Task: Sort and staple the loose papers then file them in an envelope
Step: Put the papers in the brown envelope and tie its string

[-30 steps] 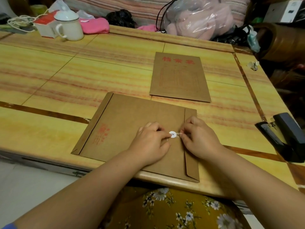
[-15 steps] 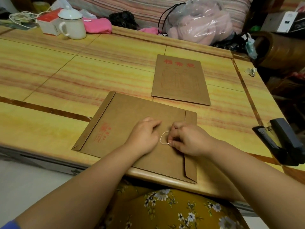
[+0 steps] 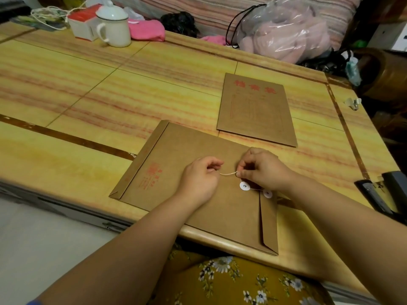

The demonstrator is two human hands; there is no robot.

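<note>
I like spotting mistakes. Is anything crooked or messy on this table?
Only a little. The near envelope lies at a slant and its corner pokes past the table edge. That fits the job: both hands, left and right, pinch its string. Nothing looks spilled or torn.

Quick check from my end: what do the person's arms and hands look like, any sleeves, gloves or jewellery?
Both forearms are bare up to the frame edge. The left hand and right hand wear no gloves, and no rings, watch or bracelet show. A small sliver of blue fabric sits at the lower left corner by the left arm, perhaps a sleeve edge. A mustard garment with white flowers covers the lap.
</note>
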